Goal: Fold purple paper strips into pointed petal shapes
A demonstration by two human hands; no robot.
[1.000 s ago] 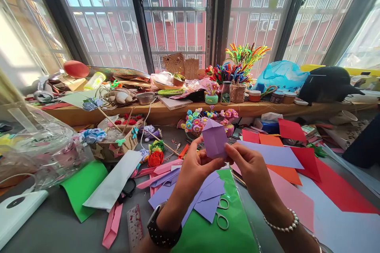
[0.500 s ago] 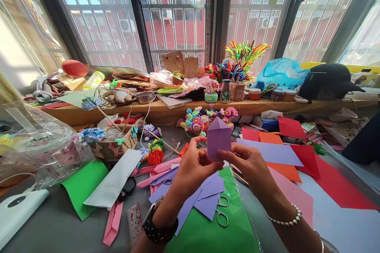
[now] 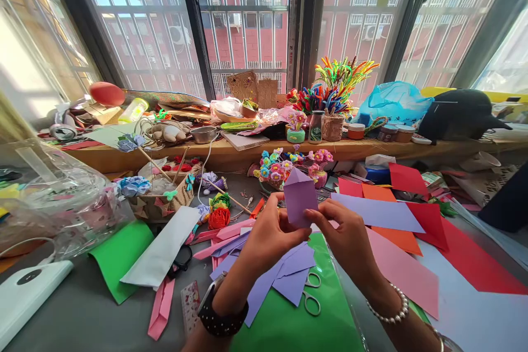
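Observation:
A folded piece of purple paper [image 3: 301,201] with a pointed top is held up above the desk between both hands. My left hand [image 3: 270,231] grips its left side and lower edge, some fingers hidden behind it. At its lower right corner, my right hand [image 3: 340,225] pinches it with the thumb in front. Loose purple paper pieces [image 3: 292,280] lie below on a green sheet [image 3: 325,324]. Scissors with pale handles [image 3: 312,303] rest beside them, their blades covered by the purple paper.
Red [image 3: 474,258], orange and pink sheets spread over the right side. On the left are a white paper packet [image 3: 165,247], a green sheet [image 3: 119,264] and a folded pink strip [image 3: 161,308]. Crochet flowers [image 3: 276,168] stand behind my hands, below a crowded windowsill [image 3: 247,157].
The folded purple paper has tilted slightly to the left and dropped a little in view. Both hands keep hold of it. The whole scene has shifted slightly right.

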